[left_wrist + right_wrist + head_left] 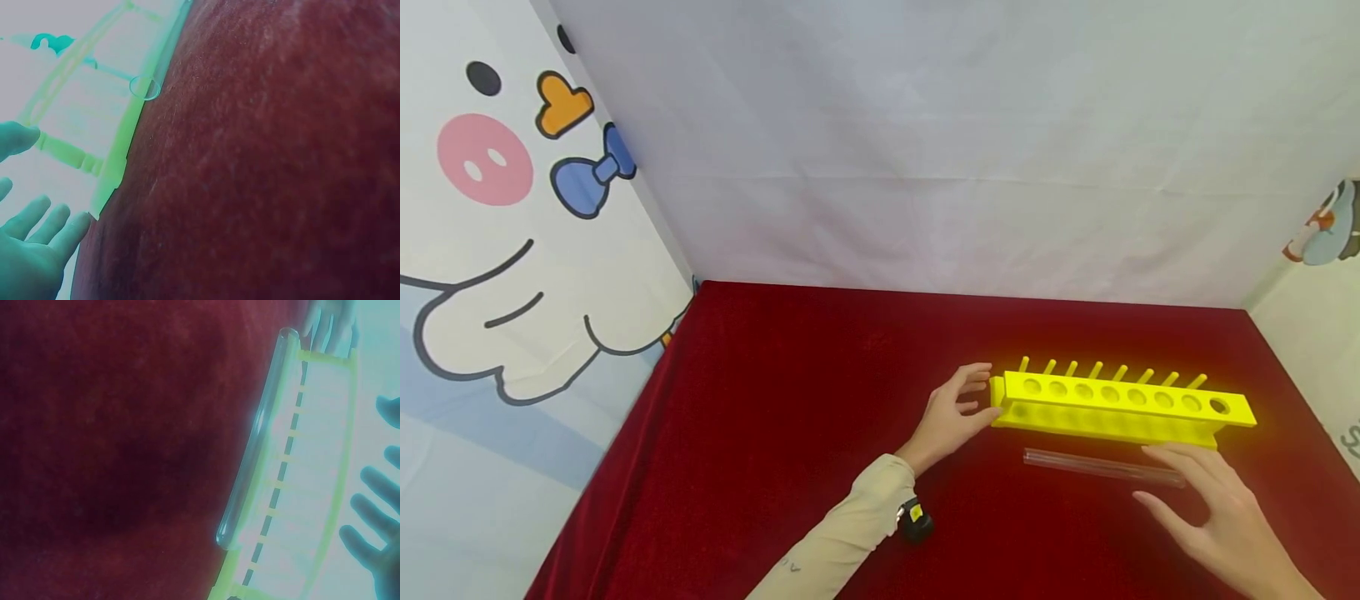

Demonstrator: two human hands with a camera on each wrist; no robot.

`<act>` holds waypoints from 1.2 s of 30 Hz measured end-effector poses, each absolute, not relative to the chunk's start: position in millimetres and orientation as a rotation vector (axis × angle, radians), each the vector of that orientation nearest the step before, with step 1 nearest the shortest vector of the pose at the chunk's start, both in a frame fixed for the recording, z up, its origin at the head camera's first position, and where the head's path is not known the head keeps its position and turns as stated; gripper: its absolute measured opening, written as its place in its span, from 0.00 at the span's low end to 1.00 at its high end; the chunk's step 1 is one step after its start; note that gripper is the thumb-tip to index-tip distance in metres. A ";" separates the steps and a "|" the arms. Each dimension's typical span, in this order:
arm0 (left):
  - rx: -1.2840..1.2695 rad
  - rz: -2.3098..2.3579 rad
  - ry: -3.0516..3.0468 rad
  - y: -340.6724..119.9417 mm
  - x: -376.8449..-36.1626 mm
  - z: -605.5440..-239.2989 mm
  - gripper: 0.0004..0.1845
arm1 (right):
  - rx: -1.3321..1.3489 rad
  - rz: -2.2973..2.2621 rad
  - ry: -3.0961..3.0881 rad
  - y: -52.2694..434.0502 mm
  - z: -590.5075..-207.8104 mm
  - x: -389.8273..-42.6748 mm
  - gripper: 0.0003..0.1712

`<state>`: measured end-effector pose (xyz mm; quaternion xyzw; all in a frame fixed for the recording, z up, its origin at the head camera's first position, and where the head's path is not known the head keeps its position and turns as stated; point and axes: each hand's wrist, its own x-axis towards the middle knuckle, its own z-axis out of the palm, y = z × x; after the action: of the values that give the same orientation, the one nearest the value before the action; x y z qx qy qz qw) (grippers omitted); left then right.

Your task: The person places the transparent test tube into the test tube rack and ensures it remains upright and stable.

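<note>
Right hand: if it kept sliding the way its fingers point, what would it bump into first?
Most likely the clear glass tube lying on the red cloth. The right hand is open, fingertips pointing toward it, with the yellow rack just behind. How high the hand hovers is unclear.

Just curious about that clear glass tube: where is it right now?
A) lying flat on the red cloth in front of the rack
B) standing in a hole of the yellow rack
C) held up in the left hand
A: the test tube lies flat on the red cloth, just in front of the yellow rack, in neither hand.
</note>
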<state>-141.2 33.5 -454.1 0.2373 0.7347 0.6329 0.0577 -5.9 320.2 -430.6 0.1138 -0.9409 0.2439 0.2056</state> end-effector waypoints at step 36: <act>0.739 1.921 2.275 64.5 -160.5 -494.3 0.21 | 0.472 0.690 -2.586 317.0 -433.3 -23.5 0.39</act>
<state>-160.5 64.5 -494.3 0.2406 0.7410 0.6258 0.0368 -23.5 317.0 -433.3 0.1696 -0.9302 0.2483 0.2103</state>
